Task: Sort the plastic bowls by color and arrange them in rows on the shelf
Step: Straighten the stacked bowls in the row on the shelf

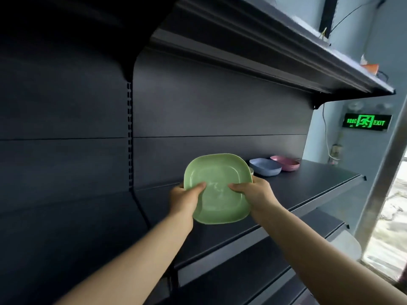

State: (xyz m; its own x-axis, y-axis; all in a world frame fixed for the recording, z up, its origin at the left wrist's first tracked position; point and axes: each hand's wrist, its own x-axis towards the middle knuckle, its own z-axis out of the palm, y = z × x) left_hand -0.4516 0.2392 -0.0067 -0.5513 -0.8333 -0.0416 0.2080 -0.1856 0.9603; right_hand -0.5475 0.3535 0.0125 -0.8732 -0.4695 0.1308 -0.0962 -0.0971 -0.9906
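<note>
Green bowl [217, 188]: tilting toward the camera above the dark shelf [308, 186].
Left hand [185, 200]: gripping its left rim, thumb inside.
Right hand [256, 193]: gripping its right rim.
Blue bowl [265, 166], pink bowl [285, 163]: sitting side by side further along.

"EXIT" in green beside a running-figure pictogram on the lit wall sign [366, 122]; its other characters illegible.

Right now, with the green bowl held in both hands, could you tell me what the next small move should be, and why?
Probably lower the green bowl flat onto the shelf, left of the blue bowl. Both hands, left and right, hold it tilted above the board, while the blue bowl and the pink bowl already sit along the back, so it would likely extend that row.
</note>
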